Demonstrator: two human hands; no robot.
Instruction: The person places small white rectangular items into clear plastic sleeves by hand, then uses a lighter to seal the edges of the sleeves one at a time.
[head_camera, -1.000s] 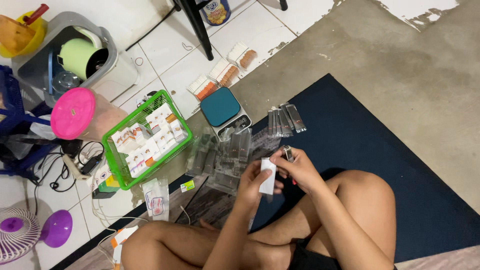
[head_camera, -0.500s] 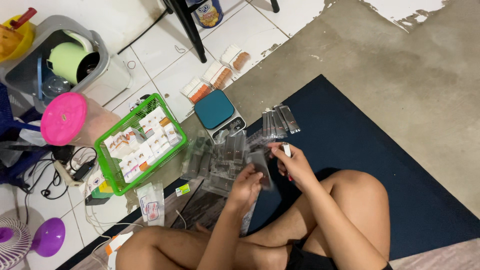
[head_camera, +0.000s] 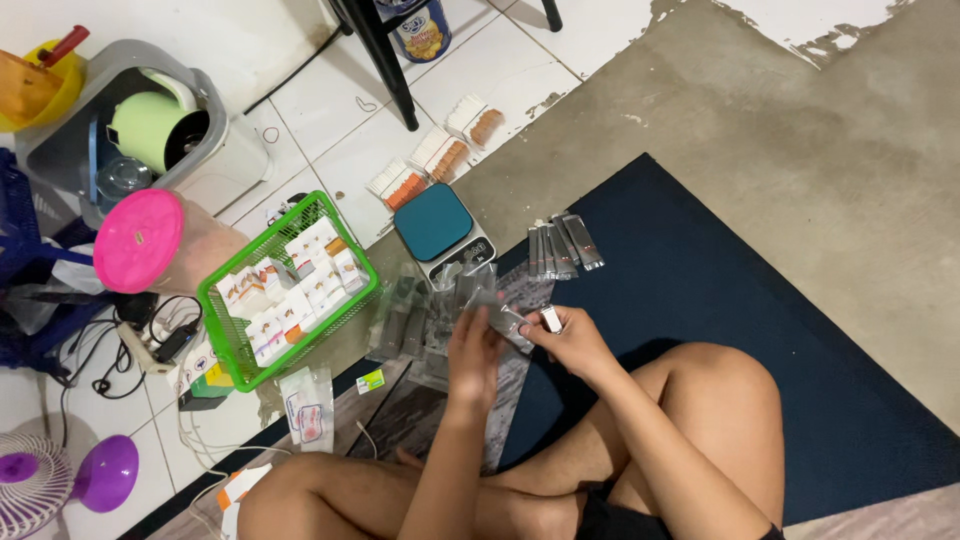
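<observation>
Hands meet over the mat edge: left hand (head_camera: 472, 350), right hand (head_camera: 570, 338), touching the same clear sleeve (head_camera: 508, 322). 12 o'clock: blocked, loose clear packets (head_camera: 430, 312) then digital scale (head_camera: 440, 230) just beyond. 1 o'clock: row of filled sleeves (head_camera: 560, 245), near. 10 o'clock: green basket (head_camera: 222, 322) full of small boxes. 3 o'clock: open, bare blue mat (head_camera: 720, 270), then concrete floor (head_camera: 800, 130). 6 o'clock: own forearms and crossed legs (head_camera: 700, 420) close it off. 8 o'clock: cables and a small bag (head_camera: 308, 405) on the floor.
</observation>
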